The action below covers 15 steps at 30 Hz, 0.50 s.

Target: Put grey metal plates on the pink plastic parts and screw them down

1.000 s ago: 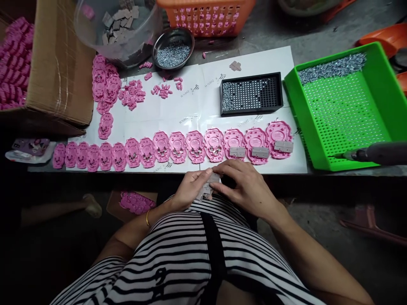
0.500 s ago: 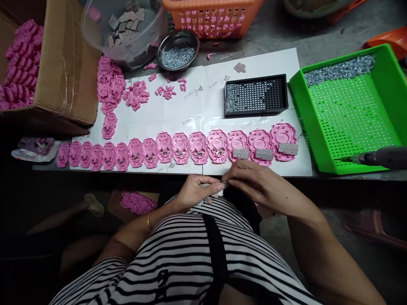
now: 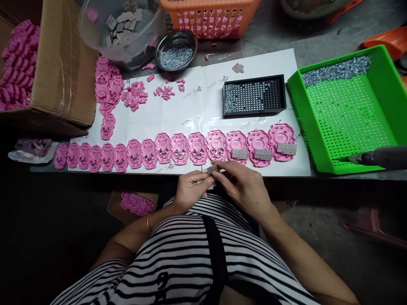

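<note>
My right hand [image 3: 249, 186] pinches a small flat grey plate [image 3: 212, 169] between thumb and fingers, just in front of the table edge. Close against it, my left hand [image 3: 190, 192] is closed on more grey plates, partly hidden by its fingers and thumb. Beyond the hands runs a row of pink plastic shells [image 3: 217, 146] lying open side up, several with small metal parts inside. The three rightmost shells carry grey plates [image 3: 262, 155] across their lower part.
Screws fill part of a black tray [image 3: 253, 114], a green basket [image 3: 394, 97] and a metal bowl [image 3: 158, 57]. A screwdriver tip [image 3: 365, 158] juts over the green basket. A clear tub [image 3: 92, 38], orange basket [image 3: 210, 5] and cardboard box [image 3: 68, 63] stand behind.
My right hand has moved left and slightly forward, bringing a grey plate into clear sight above the left thumb. My left hand has stayed nearly in place. The view has shifted slightly.
</note>
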Tool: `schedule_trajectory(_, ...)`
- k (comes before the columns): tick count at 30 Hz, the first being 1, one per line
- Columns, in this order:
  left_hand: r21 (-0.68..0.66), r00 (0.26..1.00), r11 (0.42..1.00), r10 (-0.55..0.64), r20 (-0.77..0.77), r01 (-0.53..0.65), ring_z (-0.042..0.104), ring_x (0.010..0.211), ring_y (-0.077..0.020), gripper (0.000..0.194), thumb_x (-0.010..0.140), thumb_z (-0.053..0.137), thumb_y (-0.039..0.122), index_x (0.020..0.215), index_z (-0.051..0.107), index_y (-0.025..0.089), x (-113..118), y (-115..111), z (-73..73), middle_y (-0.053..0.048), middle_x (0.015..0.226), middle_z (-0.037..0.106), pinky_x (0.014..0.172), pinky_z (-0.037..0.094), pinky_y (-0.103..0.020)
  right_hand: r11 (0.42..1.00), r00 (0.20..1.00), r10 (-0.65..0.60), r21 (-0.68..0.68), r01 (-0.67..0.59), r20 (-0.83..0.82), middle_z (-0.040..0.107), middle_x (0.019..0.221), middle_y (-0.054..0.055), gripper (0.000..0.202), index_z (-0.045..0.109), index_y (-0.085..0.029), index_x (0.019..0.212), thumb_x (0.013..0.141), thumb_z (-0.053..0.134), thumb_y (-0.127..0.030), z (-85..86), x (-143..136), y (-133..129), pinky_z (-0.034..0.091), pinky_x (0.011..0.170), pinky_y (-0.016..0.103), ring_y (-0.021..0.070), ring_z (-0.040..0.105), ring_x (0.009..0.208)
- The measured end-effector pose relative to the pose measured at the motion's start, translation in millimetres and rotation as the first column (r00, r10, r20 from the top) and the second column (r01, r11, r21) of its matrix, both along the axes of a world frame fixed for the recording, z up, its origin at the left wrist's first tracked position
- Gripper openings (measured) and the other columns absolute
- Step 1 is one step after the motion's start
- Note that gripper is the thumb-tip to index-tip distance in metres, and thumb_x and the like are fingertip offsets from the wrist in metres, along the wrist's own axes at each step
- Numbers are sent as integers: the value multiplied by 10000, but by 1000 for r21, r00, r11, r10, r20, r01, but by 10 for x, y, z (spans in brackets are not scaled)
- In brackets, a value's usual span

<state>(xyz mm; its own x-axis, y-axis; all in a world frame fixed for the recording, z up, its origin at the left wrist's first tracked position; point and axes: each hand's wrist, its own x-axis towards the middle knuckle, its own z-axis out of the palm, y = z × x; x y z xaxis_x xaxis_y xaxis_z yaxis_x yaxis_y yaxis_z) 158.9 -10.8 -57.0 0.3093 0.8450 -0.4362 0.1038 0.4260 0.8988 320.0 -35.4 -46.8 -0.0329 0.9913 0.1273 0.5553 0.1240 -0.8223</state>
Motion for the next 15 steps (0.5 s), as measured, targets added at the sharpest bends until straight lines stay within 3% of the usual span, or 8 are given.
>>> schedule_trajectory(4, -40, 993, 993, -112, 38, 114, 486, 430, -55, 417, 753, 677, 531, 615, 661, 138, -21, 4, 66, 20, 579, 518, 385, 415, -178, 991, 987, 126, -40, -131, -100, 648, 909, 58, 216, 625, -210, 1150, 973, 506, -251, 26, 60, 52, 544, 734, 310, 189, 639, 807)
schedule_trajectory(9, -113, 999, 994, -2, 42, 6, 451, 416, -45, 409, 753, 678, 528, 639, 640, 137, -28, 13, 75, 34, 541, 496, 389, 395, -168, 997, 996, 65, -47, -68, -60, 634, 994, 76, 265, 589, -195, 1186, 947, 572, -309, 41, 64, 51, 556, 735, 318, 184, 645, 785)
schedule_trajectory(15, -46, 996, 997, -65, 59, 68, 472, 478, -56, 441, 734, 671, 566, 658, 640, 132, -32, 21, 67, 27, 606, 477, 405, 449, -169, 973, 981, 189, -128, -193, -42, 651, 1004, 80, 313, 608, -170, 1190, 939, 583, -355, 58, 116, 57, 552, 751, 323, 209, 642, 862)
